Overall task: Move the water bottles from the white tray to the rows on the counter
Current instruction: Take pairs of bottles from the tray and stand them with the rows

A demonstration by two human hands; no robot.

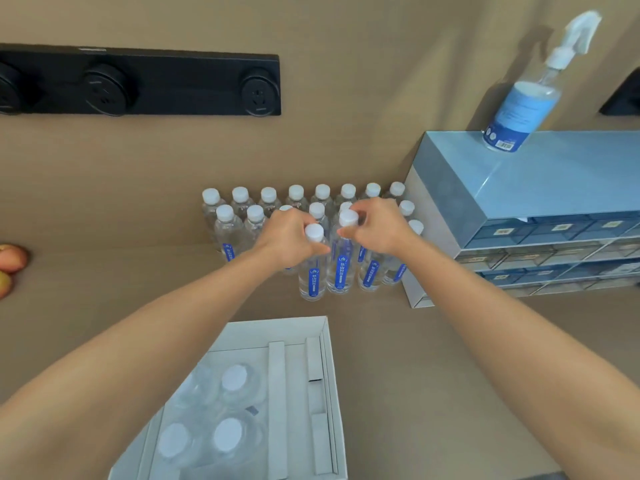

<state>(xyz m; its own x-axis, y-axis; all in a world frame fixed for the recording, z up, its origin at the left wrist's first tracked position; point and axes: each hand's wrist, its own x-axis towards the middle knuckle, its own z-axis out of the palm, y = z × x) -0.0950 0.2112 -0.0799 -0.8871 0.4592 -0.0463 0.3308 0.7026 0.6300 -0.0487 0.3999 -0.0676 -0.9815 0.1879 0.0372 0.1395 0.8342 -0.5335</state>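
At the far left edge of the table (104, 289) I am seeing some reddish fruit (10, 261), well apart from the work. I am watching the left hand (287, 242) closing around the neck of a water bottle (312, 268), fingers curled just under its white cap, setting it at the front of the rows of bottles (298, 199) standing against the wall. Just to its right, the right hand (377, 226) is pinching the cap of a second bottle (343, 258), which is standing touching the first. To do this well, I am judging that both bottles should be going down upright and flush with their neighbours, then being let go straight upward so no cap gets knocked and the packed row behind does not topple. Room is tight on the right: the blue drawer cabinet (502, 188) is boxing in the rows, with a spray bottle (523, 105) standing on top, so new bottles are needing to fill toward the left front, where the table is lying bare. Nearer to me, the white tray (329, 393) is holding four bottles (228, 407) seen cap-up, and its raised rim is calling for a clean vertical lift.
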